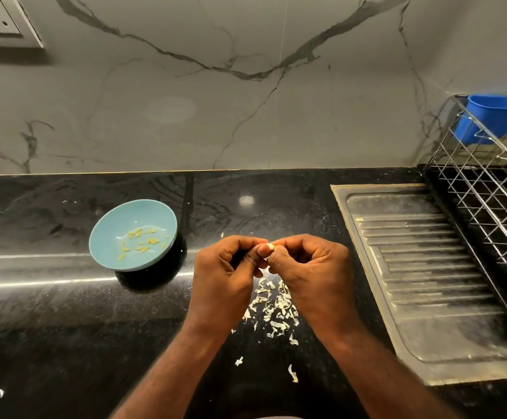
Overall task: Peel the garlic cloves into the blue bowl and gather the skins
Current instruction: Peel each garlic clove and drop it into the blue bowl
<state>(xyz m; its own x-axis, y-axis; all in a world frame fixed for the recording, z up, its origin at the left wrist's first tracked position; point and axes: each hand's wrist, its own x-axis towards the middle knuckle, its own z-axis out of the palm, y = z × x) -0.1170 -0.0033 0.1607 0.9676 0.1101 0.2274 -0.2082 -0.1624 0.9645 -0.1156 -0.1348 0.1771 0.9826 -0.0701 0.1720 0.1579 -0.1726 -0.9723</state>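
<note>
head view: a small, slippery garlic clove (269, 246) is being pinched between curled fingertips of left hand (226, 270) and right hand (309, 267); its papery skin is probably best caught at the tip.

The bowl (107, 234) sits left of the skins (276, 309), the drainboard (427, 282) to their right.

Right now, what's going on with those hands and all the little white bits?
A person is peeling garlic. The left hand and right hand both pinch one small garlic clove between their fingertips, above the black counter. Peeled cloves lie in the blue bowl off to the left. The papery skins lie scattered in a loose heap on the counter under the hands, not gathered yet.
</note>
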